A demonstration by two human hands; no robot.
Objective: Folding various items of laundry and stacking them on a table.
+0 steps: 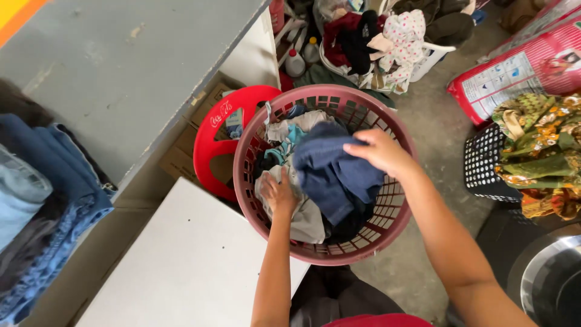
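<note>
Hanging lengthwise — seemingly — blue garment (336, 175) from right hand (381, 151).

Folded jeans (36, 200) on grey table (121, 66); red chair (221, 130); white basket (433, 57) behind.

Dark blue garment (336, 175) hides right hand's (381, 151) fingertips.

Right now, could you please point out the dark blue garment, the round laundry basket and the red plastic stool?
dark blue garment (331, 178): head view, middle of the cloth.
laundry basket (396, 121): head view, right rim.
red plastic stool (209, 142): head view, left edge.
</note>
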